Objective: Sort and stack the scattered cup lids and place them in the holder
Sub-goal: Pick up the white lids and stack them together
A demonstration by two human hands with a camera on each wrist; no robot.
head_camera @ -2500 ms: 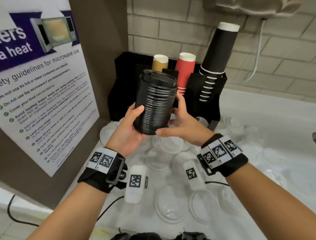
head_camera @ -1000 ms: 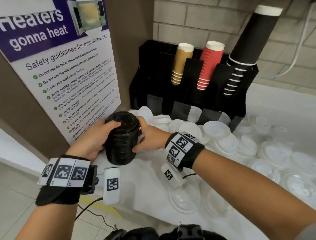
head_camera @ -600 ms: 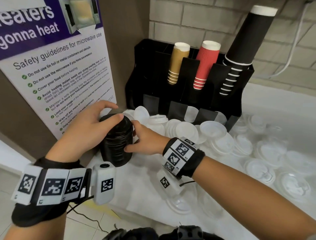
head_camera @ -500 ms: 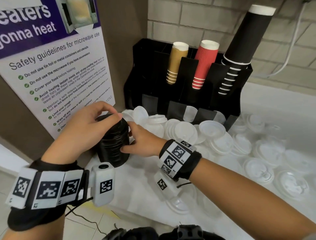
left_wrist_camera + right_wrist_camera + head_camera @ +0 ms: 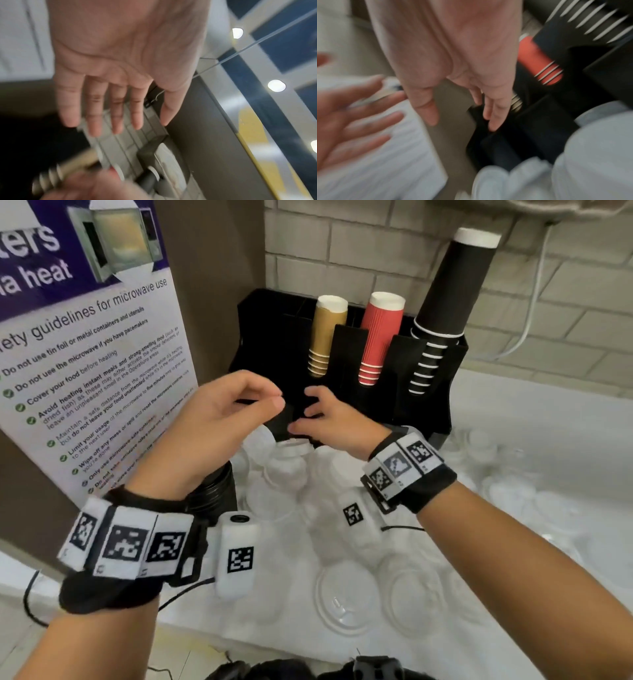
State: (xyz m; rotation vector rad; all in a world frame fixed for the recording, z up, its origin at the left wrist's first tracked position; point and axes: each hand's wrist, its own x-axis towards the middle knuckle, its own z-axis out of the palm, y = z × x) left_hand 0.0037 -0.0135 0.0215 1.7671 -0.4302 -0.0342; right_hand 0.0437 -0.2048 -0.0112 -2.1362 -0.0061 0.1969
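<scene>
Both hands (image 5: 226, 412) raised, empty

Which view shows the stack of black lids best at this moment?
The head view: the stack of black lids stands on the counter by the poster, partly hidden behind the left hand. Neither wrist view clearly shows it; both are blurred.

The white table (image 5: 534, 419) carries the black holder (image 5: 424, 402) at its back by the brick wall, a stack of black lids (image 5: 214, 491) standing at its left edge, and many white lids (image 5: 284, 474) and clear lids (image 5: 346, 597) scattered across it.
</scene>
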